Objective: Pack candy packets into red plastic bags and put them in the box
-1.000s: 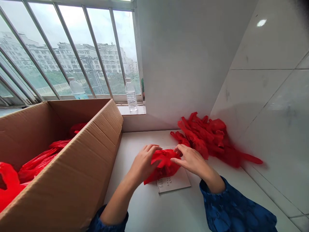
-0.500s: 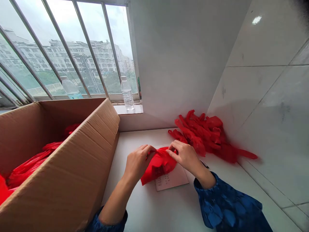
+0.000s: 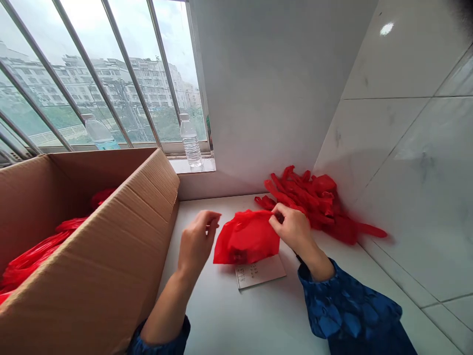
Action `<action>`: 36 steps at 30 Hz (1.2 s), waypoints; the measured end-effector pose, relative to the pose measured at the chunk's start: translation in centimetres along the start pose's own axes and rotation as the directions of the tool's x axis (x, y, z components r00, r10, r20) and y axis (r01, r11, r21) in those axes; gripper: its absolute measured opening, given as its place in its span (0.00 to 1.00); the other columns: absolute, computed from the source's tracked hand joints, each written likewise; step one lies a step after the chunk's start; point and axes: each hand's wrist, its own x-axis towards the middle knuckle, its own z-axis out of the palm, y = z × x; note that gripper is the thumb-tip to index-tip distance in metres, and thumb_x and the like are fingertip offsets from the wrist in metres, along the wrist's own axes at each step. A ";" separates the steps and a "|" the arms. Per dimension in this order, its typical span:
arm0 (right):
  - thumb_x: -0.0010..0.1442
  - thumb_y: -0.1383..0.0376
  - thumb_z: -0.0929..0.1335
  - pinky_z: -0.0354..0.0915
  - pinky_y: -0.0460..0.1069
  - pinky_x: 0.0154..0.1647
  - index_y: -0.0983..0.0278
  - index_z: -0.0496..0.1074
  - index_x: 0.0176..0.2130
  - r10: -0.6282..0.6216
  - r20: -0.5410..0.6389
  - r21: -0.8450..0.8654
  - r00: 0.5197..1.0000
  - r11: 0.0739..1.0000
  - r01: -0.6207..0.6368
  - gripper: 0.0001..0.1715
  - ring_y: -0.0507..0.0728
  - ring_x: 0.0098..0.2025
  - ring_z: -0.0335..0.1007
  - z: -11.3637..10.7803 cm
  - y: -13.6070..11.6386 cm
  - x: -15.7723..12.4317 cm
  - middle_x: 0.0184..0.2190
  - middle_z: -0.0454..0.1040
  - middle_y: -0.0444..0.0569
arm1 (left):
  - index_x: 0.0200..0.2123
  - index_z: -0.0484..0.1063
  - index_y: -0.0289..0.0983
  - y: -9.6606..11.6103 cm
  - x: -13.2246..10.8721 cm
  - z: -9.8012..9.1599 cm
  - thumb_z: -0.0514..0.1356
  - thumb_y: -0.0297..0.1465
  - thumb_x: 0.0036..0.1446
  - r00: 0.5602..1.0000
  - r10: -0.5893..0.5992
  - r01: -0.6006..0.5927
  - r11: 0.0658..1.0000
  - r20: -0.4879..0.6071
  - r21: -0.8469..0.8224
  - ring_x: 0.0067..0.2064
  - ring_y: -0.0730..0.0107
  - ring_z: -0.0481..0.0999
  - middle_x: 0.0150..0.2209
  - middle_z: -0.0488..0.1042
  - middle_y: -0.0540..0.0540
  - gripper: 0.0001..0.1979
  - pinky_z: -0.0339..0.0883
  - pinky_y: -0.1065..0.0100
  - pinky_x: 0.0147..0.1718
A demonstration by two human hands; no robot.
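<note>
A thin red plastic bag [image 3: 247, 236] spreads over the white surface and the top of a pale notebook [image 3: 261, 272] with handwriting. My right hand [image 3: 293, 228] pinches the bag's upper right corner between thumb and fingers. Just left of the bag is my left hand [image 3: 195, 241], raised a little, thumb and fingers drawn together; a narrow gap separates its fingertips from the bag, and I see nothing between them. Beyond my right hand lies a heap of crumpled red plastic bags [image 3: 314, 197].
An open cardboard box [image 3: 121, 246] holding more red bags [image 3: 48, 251] stands at the left. A clear bottle [image 3: 191, 142] stands on the sill of the barred window, and another bottle [image 3: 99, 133] is behind the box. A tiled wall [image 3: 414, 162] bounds the right side.
My left hand has let go of the bag and moved left. My right hand has shifted slightly right with its corner, and the bunched bag now lies spread wider.
</note>
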 end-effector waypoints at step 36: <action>0.64 0.54 0.65 0.58 0.47 0.25 0.60 0.67 0.35 0.091 -0.093 0.450 0.992 0.892 -0.040 0.12 0.52 0.24 0.61 -2.1 1.2 -0.2 0.24 0.67 0.40 | 0.28 0.64 0.37 3.0 0.2 -1.9 0.59 0.29 0.49 0.890 -0.441 0.315 0.418 0.112 -0.852 0.35 0.74 0.69 0.45 0.72 0.48 0.05 0.66 0.73 0.30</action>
